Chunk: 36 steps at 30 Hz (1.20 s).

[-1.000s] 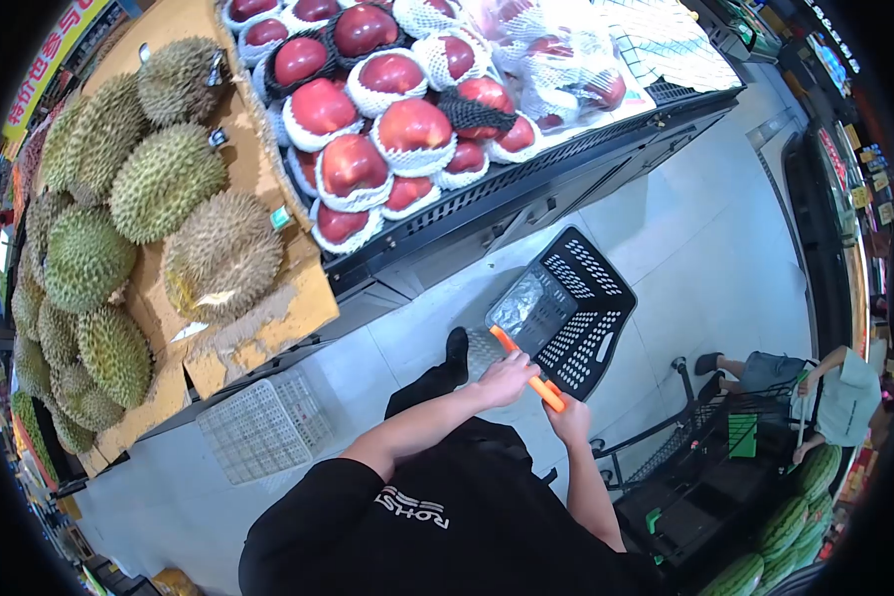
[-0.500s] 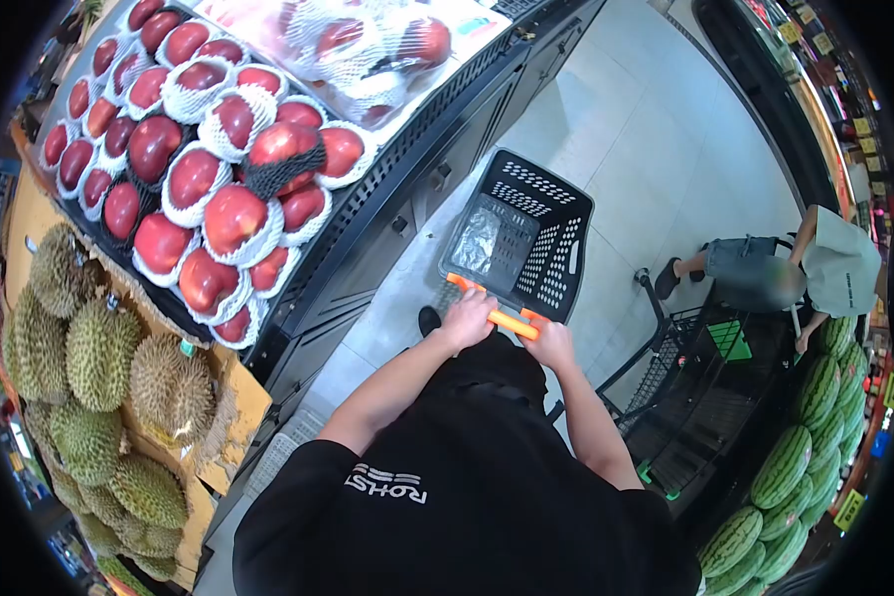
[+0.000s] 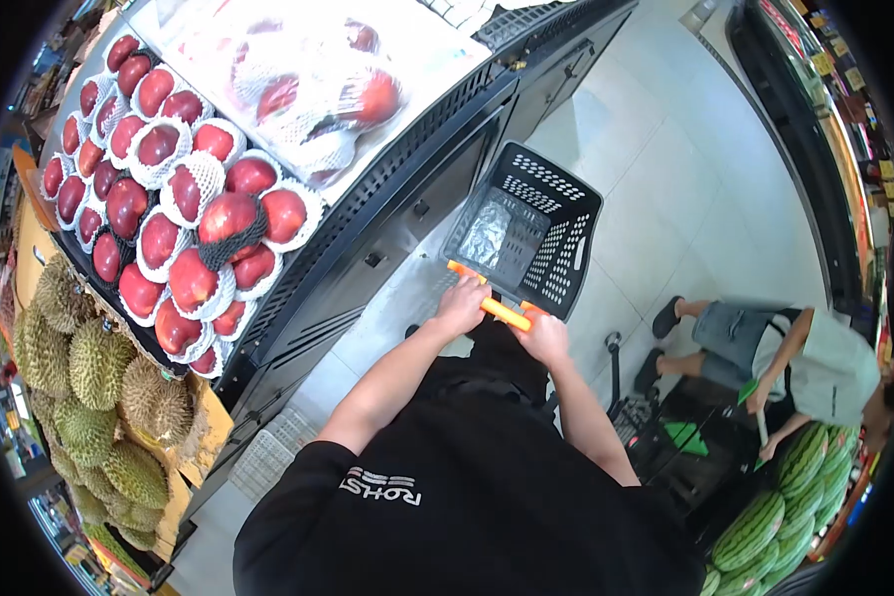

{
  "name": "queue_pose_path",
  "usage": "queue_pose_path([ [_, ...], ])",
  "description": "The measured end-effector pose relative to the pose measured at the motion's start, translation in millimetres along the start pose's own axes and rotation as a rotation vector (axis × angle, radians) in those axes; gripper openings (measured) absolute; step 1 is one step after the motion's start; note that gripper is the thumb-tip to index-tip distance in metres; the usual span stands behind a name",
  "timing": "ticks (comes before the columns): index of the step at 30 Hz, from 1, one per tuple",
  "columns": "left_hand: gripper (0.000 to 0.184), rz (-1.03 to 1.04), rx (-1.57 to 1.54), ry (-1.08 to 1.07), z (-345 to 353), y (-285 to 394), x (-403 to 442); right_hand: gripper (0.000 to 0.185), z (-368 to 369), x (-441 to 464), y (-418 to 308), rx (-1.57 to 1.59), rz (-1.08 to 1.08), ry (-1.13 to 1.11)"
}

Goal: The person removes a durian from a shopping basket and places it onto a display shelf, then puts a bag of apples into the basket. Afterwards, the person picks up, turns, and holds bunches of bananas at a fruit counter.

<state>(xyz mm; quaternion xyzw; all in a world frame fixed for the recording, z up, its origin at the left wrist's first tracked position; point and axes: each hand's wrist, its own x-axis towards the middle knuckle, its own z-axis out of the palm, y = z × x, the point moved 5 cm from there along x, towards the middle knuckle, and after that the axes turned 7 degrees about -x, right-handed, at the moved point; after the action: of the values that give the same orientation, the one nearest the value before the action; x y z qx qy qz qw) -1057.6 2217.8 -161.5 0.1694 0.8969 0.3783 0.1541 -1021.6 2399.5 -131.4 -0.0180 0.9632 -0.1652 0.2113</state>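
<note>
A black shopping basket (image 3: 574, 238) with punched-hole sides stands ahead of my body, joined to an orange handle (image 3: 507, 314). My left hand (image 3: 462, 304) is wrapped round the handle's left part. Closed on its right end is my right hand (image 3: 543, 336). Inside the basket lies something shiny in clear plastic (image 3: 485, 238); what it is I cannot make out.
To the left, red apples (image 3: 159, 241) in foam nets fill a display above several durians (image 3: 99, 363). Bagged apples (image 3: 372, 97) lie farther along. At right another person (image 3: 815, 363) holds a dark cart (image 3: 700, 412) beside watermelons (image 3: 765, 526).
The apples, durians and watermelons have shifted down in view as I move forward. The other person and the cart appear nearer and lower. Both my hands stay on the handle.
</note>
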Motion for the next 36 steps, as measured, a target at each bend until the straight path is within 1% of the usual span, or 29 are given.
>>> queue_pose_path([
  [2, 0.024, -0.033, 0.030, 0.010, 1, 1, 20, 0.034, -8, 17, 7, -0.003, -0.013, -0.024],
  [4, 0.025, -0.117, 0.070, -0.034, 1, 0, 37, 0.034, -15, 33, 13, 0.017, -0.027, -0.031],
  [5, 0.029, -0.147, 0.091, -0.039, 0, 0, 45, 0.033, -17, 40, 15, 0.016, -0.030, -0.026],
  [8, 0.033, -0.202, 0.164, 0.031, -17, 15, 69, 0.033, -20, 60, 20, 0.030, -0.032, 0.009],
  [9, 0.041, -0.246, 0.176, 0.026, -17, 15, 77, 0.033, -23, 66, 20, 0.051, -0.028, 0.029],
  [10, 0.041, -0.259, 0.183, 0.040, -16, 17, 85, 0.033, -22, 72, 21, 0.052, -0.048, 0.029],
  [12, 0.048, -0.336, 0.240, 0.116, -19, 19, 99, 0.033, -25, 85, 25, 0.040, -0.027, 0.052],
  [13, 0.056, -0.367, 0.216, 0.085, -18, 19, 105, 0.032, -29, 91, 26, 0.087, -0.026, 0.071],
  [14, 0.056, -0.373, 0.220, 0.098, -19, 22, 110, 0.032, -32, 97, 27, 0.087, -0.042, 0.074],
  [16, 0.059, -0.365, 0.104, 0.177, -19, 28, 116, 0.032, -37, 111, 35, 0.124, -0.039, 0.112],
  [17, 0.059, -0.373, 0.108, 0.192, -20, 29, 117, 0.032, -38, 117, 39, 0.133, -0.031, 0.121],
  [18, 0.061, -0.372, 0.034, 0.182, -19, 30, 118, 0.032, -41, 122, 40, 0.132, -0.047, 0.118],
  [20, 0.066, -0.366, -0.115, 0.166, -17, 28, 121, 0.032, -45, 134, 48, 0.080, 0.015, 0.127],
  [21, 0.066, -0.394, -0.200, 0.082, -18, 29, 123, 0.033, -49, 139, 50, 0.076, 0.025, 0.128],
  [22, 0.066, -0.402, -0.198, 0.093, -17, 24, 122, 0.033, -52, 144, 52, 0.076, 0.011, 0.126],
  [24, 0.061, -0.276, -0.221, 0.202, -18, 23, 119, 0.035, -60, 153, 57, 0.076, 0.043, 0.120],
  [25, 0.054, -0.306, -0.242, 0.176, -18, 17, 114, 0.035, -63, 158, 58, 0.065, 0.075, 0.116],
  [26, 0.054, -0.310, -0.243, 0.180, -20, 12, 108, 0.035, -64, 163, 59, 0.063, 0.070, 0.114],
  [28, 0.045, -0.481, -0.315, 0.074, -17, -7, 92, 0.034, -67, 172, 63, 0.063, 0.081, 0.152],
  [29, 0.045, -0.484, -0.316, 0.078, -19, -13, 84, 0.034, -66, 177, 66, 0.047, 0.087, 0.171],
  [31, 0.039, -0.631, -0.395, 0.015, -19, -34, 66, 0.034, -71, 187, 68, 0.058, 0.103, 0.171],
  [32, 0.039, -0.631, -0.392, 0.019, -15, -47, 57, 0.034, -73, 191, 70, 0.068, 0.127, 0.172],
  [34, 0.037, -0.541, -0.498, 0.192, -3, -80, 43, 0.033, -76, 202, 76, 0.105, 0.134, 0.175],
  [35, 0.037, -0.583, -0.559, 0.211, -7, -87, 41, 0.033, -78, 207, 78, 0.110, 0.143, 0.171],
  [36, 0.037, -0.570, -0.561, 0.211, -13, -90, 43, 0.032, -79, 211, 82, 0.112, 0.155, 0.167],
])
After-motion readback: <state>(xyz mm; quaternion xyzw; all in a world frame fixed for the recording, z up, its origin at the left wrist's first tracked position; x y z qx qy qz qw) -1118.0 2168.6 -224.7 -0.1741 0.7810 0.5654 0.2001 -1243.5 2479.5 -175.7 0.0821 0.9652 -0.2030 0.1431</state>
